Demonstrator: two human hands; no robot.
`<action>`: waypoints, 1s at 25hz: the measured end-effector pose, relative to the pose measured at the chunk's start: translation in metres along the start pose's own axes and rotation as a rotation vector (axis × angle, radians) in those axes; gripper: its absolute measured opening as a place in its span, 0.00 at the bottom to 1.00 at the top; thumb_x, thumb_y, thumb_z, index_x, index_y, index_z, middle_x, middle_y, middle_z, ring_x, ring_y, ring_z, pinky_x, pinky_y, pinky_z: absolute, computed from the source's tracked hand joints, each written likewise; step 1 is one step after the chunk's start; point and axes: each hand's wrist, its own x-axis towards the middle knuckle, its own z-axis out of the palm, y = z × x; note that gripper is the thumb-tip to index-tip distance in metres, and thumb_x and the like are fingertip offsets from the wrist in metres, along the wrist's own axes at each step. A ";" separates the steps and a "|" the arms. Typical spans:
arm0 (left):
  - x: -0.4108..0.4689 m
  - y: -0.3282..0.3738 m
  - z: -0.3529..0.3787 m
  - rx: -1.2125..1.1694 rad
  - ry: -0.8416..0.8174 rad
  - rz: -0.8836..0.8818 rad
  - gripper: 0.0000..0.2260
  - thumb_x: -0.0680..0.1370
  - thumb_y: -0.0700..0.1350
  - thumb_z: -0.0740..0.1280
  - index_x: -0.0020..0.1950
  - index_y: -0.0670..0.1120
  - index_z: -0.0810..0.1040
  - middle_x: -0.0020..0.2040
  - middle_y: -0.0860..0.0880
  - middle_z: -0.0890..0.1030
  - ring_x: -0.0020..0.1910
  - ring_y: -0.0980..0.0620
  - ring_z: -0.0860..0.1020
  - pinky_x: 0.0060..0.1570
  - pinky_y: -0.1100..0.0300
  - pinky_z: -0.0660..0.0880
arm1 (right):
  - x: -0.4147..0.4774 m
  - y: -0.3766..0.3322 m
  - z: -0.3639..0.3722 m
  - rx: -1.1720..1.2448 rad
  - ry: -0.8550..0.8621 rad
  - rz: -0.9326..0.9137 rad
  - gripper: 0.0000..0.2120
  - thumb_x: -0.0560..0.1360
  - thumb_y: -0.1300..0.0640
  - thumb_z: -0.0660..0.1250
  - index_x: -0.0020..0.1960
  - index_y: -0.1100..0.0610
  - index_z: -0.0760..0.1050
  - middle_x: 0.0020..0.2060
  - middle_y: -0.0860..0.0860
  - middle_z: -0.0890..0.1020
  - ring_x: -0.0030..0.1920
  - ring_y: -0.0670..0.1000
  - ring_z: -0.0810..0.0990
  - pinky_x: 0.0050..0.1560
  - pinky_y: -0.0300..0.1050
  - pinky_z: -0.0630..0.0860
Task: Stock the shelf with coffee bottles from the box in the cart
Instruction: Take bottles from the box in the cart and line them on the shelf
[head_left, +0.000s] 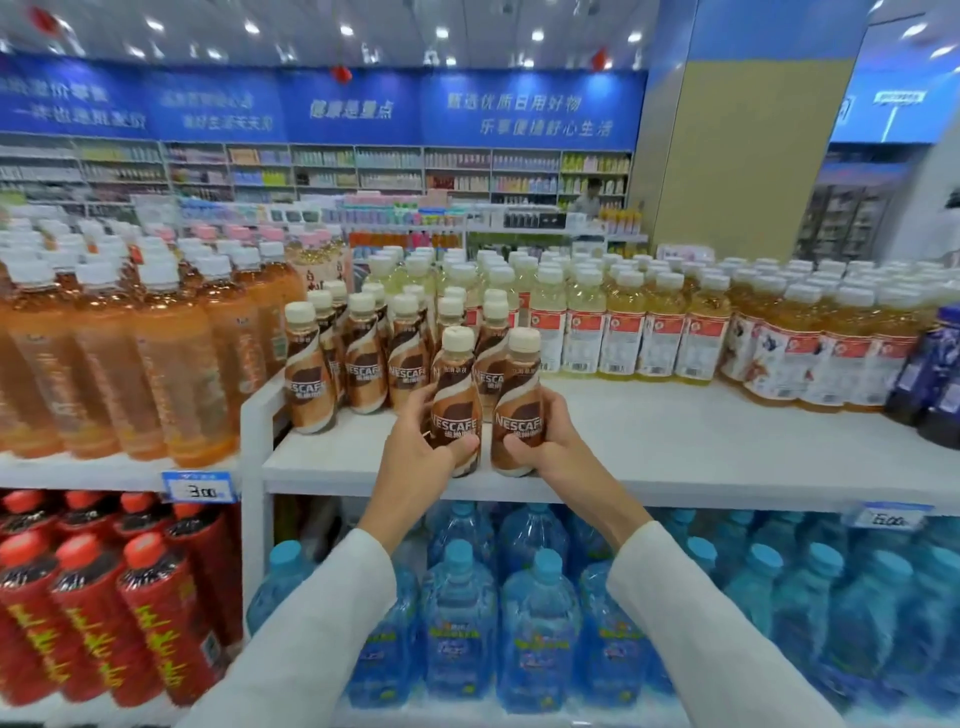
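A shop hall. The white ceiling (467, 21) carries rows of small round lights (347, 30), and red ornaments (342, 74) hang from it. A blue banner (363, 104) with white writing runs along the far wall, above racks (457, 171) packed with small goods. A broad yellow pillar (743, 156) stands to the right, with a person (591, 196) just left of it. Farther right, dark coolers (841, 218) stand under a lit blue panel (893, 104).

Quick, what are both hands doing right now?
Left hand: grips a Nescafe coffee bottle at the shelf front.
Right hand: grips a second Nescafe coffee bottle beside it.
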 end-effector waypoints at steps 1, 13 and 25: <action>0.000 -0.001 0.000 0.007 0.001 0.003 0.31 0.72 0.43 0.78 0.69 0.61 0.70 0.57 0.67 0.80 0.58 0.68 0.78 0.63 0.58 0.76 | 0.000 -0.001 -0.002 -0.015 -0.030 0.010 0.33 0.78 0.63 0.70 0.75 0.48 0.56 0.65 0.48 0.78 0.64 0.45 0.78 0.66 0.48 0.76; -0.024 0.002 0.006 0.108 0.211 -0.008 0.26 0.66 0.49 0.83 0.58 0.56 0.74 0.54 0.61 0.81 0.52 0.66 0.80 0.51 0.69 0.78 | -0.022 0.002 0.027 -0.211 0.404 -0.093 0.26 0.70 0.53 0.79 0.64 0.44 0.71 0.59 0.45 0.80 0.58 0.44 0.80 0.59 0.43 0.79; 0.003 -0.022 -0.058 0.280 0.459 -0.078 0.28 0.72 0.49 0.79 0.70 0.49 0.76 0.60 0.53 0.74 0.59 0.51 0.79 0.62 0.54 0.77 | 0.040 -0.003 0.120 -0.255 0.316 -0.133 0.26 0.72 0.54 0.77 0.66 0.50 0.70 0.58 0.46 0.77 0.59 0.47 0.77 0.64 0.49 0.76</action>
